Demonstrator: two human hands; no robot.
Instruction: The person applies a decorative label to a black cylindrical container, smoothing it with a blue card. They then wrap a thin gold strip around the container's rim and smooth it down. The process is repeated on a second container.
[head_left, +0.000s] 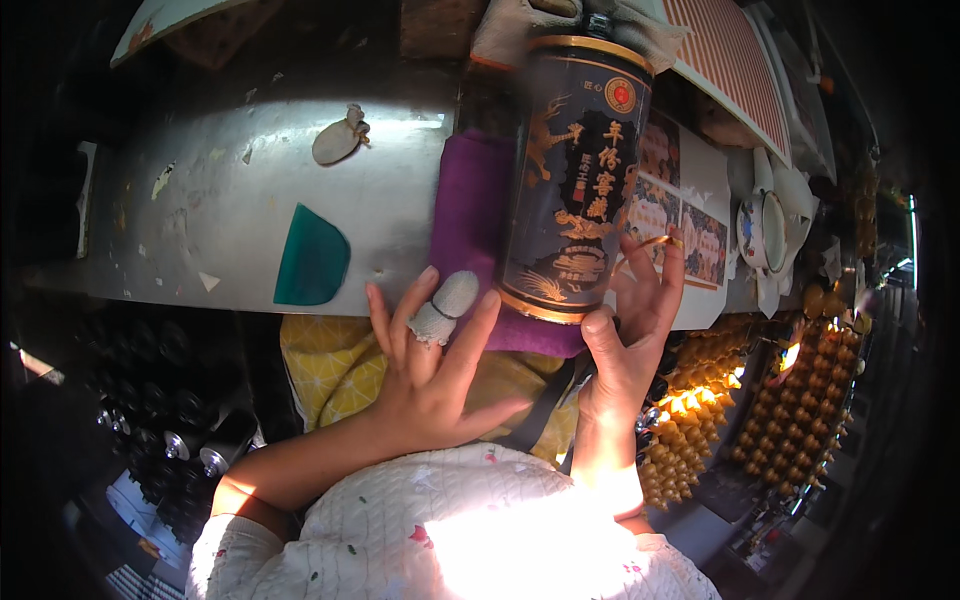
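- Bottle (575, 180), tall, dark and gold-patterned, lies on a purple cloth (470, 210) at the desk (230, 200) edge.
- Right hand (635, 320) cups its base; left hand (430, 360), unclenched, presses the cloth.
- Steadying the base should prevent rolling.

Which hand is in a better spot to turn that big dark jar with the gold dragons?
Probably the right hand: its thumb and fingers already cup the lower end of the dark jar. The left hand, one finger capped in a cloth cot, lies spread on the purple cloth beside it.
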